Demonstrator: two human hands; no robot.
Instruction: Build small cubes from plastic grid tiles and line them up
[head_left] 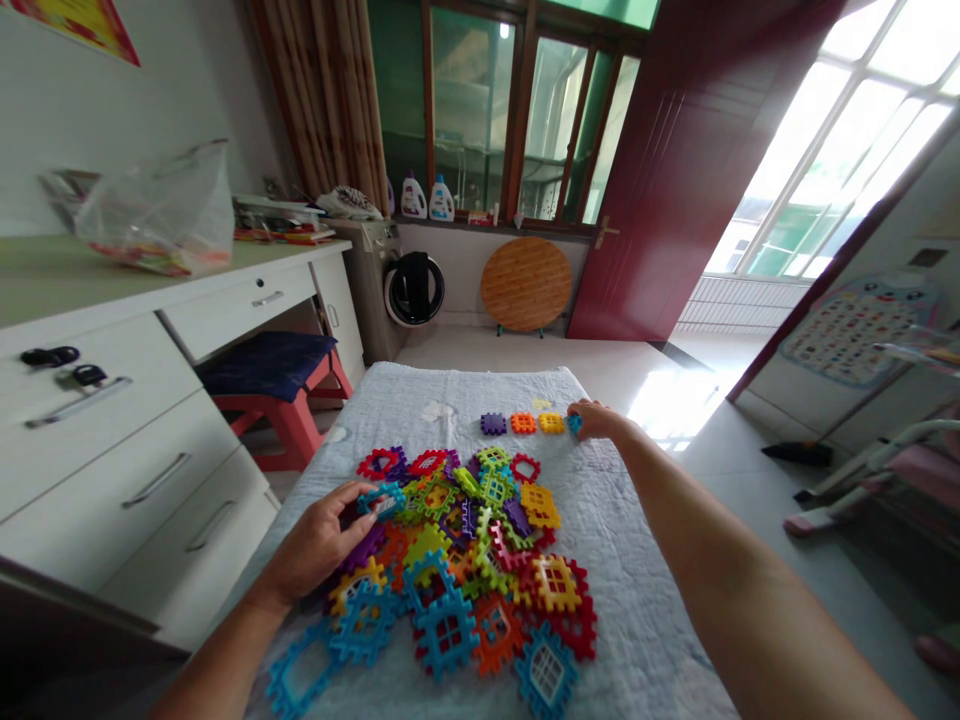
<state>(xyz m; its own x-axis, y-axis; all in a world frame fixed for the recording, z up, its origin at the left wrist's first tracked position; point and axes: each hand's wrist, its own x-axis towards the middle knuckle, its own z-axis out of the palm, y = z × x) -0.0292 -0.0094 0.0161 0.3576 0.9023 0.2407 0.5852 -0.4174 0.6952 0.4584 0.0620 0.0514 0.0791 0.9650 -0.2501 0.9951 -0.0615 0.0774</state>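
My left hand (330,535) is at the left side of a heap of toothed plastic building tiles (450,530), its thumb and fingers closed on a blue tile (386,500). Far out to the right, my right hand (595,420) grips a small blue tile (574,424), partly hidden by the fingers. That tile stands at the right end of a row with a purple tile (493,424), an orange tile (523,423) and a yellow tile (551,423). Larger blue tiles (446,632) lie at the heap's near side, among red, green and orange ones.
A pale quilted cloth (630,600) covers the work surface. To the left are a white drawer desk (142,430) and a red stool (274,380) with a dark top. A washing machine (375,290), a round wooden tabletop (526,284) and a dark red door (675,170) stand behind.
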